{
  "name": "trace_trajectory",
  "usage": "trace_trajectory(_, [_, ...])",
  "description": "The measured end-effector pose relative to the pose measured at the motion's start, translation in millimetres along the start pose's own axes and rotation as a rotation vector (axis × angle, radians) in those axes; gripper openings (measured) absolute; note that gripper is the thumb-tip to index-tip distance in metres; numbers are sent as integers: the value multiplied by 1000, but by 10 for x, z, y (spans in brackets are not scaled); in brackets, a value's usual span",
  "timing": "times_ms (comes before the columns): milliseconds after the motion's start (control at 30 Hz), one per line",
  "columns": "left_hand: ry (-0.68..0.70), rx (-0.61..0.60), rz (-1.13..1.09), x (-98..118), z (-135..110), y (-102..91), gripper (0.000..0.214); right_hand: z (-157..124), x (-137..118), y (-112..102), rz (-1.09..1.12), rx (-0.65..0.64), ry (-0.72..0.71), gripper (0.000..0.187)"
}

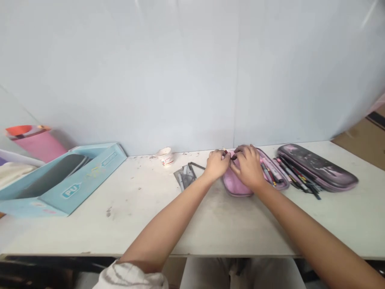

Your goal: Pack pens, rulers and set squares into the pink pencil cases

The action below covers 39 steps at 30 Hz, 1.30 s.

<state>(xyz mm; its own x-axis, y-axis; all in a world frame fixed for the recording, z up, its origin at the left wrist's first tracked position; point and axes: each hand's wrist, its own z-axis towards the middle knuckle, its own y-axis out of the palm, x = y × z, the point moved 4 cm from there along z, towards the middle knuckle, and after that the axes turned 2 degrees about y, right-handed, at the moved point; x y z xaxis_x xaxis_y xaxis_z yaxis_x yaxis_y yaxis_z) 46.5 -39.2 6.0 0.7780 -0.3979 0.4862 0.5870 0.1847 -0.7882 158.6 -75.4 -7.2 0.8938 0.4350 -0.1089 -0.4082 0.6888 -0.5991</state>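
Observation:
An open pink pencil case (236,184) lies on the table under both my hands, its two halves spread apart. My left hand (217,163) is over its left half, thumb and fingers closed around a thin dark-red pencil (225,152) whose pale tip pokes up. Close beside it, my right hand (249,166) curls over the middle of the case, fingers bent; a small dark spot shows at its fingertips, too small to name. Pink and grey markers (267,171) lie in the right half of the case.
A closed black pencil case (319,164) rests at the right beside a pile of loose pens (300,178). Left of my hands are grey flat packets (185,176) and a paper cup (165,156). A light-blue box (87,180) stands far left, a wall (192,80) behind.

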Motion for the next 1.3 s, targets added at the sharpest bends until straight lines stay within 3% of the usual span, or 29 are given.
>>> trace_trajectory(167, [112,-154,70,597,176,629,35,-372,705,-191,-149,-60,211,24])
trace_trajectory(300, [255,-154,351,816,179,921,41,-516,972,-182,-236,-219,357,27])
trace_trajectory(400, [324,-104,533,823,108,957,41,-525,984,-132,-250,-314,372,30])
trace_trajectory(500, [343,-134,605,779,12,955,41,-528,962,-107,-244,-351,368,32])
trace_trajectory(733, [329,-117,558,735,-185,806,38,-602,997,-102,-255,-278,326,37])
trace_trajectory(867, [216,-92,508,442,-293,449,34,-647,968,-114,-275,-215,246,37])
trace_trajectory(1033, [-10,-8,462,-340,-470,-131,29,-574,787,-136,-289,-219,157,32])
trace_trajectory(1167, [-168,66,453,-908,-620,-354,29,-295,323,-3,-261,-311,61,32])
trace_trajectory(1300, [-163,90,425,-1117,-695,-350,28,-4,-346,347,-195,-403,-135,31])
